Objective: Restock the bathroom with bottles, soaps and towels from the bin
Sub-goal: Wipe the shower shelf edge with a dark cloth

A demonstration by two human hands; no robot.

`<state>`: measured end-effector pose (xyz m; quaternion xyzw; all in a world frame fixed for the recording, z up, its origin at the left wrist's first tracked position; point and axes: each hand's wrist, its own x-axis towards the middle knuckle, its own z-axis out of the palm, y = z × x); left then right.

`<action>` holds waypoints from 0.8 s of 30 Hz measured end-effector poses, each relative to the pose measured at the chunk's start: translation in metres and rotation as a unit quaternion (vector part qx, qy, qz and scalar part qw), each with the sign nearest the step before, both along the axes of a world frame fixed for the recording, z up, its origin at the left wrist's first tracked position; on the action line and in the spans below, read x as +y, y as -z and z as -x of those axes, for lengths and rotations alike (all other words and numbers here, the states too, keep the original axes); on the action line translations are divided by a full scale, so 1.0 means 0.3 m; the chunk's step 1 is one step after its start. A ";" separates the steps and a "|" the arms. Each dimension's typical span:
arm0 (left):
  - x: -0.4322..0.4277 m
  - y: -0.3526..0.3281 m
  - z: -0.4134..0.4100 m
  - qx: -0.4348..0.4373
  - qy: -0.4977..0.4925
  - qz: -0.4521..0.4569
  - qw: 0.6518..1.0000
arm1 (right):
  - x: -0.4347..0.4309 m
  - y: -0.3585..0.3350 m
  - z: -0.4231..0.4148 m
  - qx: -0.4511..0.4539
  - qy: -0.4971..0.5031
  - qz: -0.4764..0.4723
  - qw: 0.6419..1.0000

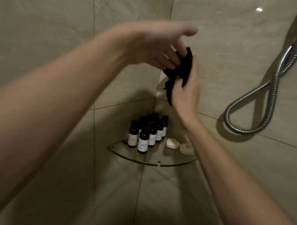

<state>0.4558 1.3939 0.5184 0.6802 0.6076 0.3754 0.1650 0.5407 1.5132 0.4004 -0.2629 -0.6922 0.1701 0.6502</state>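
Note:
A small black cloth (180,72) hangs crumpled in the tiled shower corner, held between both hands at chest height. My left hand (154,47) reaches in from the left and its fingers touch the cloth's top edge. My right hand (185,92) comes up from below and grips the cloth's lower right side. Under them a glass corner shelf (152,161) carries several dark bottles (143,140) with white labels and two pale round soaps (172,143).
Beige wall tiles meet in the corner behind the shelf. A chrome shower hose (273,88) loops down the right wall, clear of the hands. The bin is out of view.

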 end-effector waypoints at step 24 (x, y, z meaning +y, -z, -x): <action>-0.180 0.798 0.067 0.090 -0.072 -0.378 0.919 | -0.302 0.376 -0.305 0.270 -0.018 0.108 0.956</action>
